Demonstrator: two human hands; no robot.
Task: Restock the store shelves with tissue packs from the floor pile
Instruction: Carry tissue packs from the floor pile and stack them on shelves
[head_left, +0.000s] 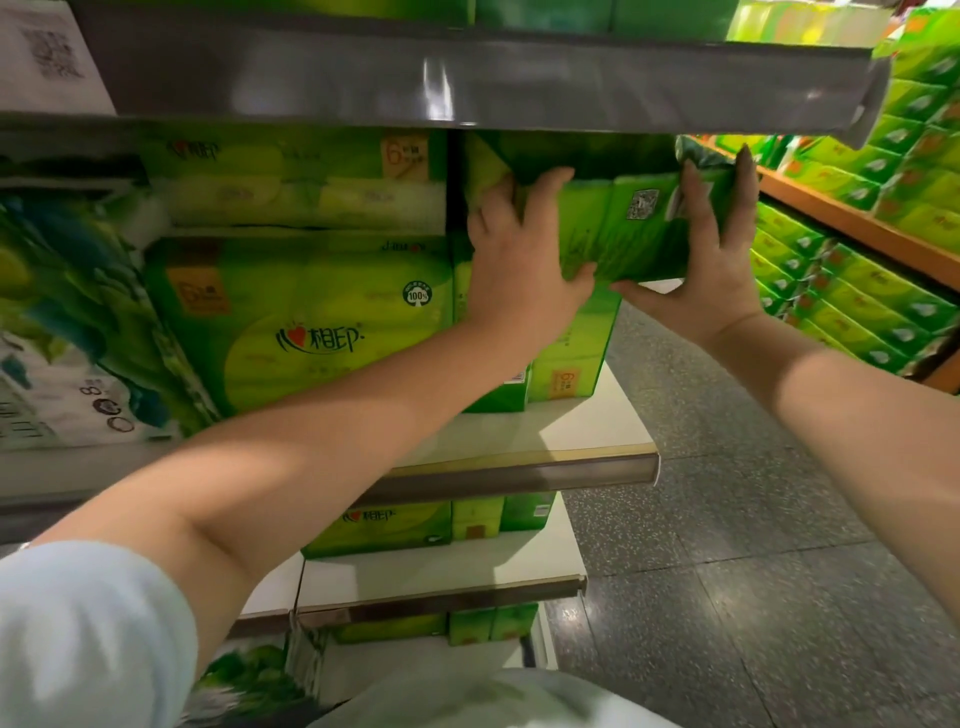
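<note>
Left hand (519, 260) and right hand (711, 260) grip tissue pack (644, 228), lengthwise left-right.

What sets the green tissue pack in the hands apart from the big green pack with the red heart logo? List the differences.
The green tissue pack is off the shelf, held between the left hand and right hand; the big green heart-logo pack rests on the shelf.
The held pack shows a plain side with a QR code; the big pack shows its logo front.
Both have green wrapping.
</note>
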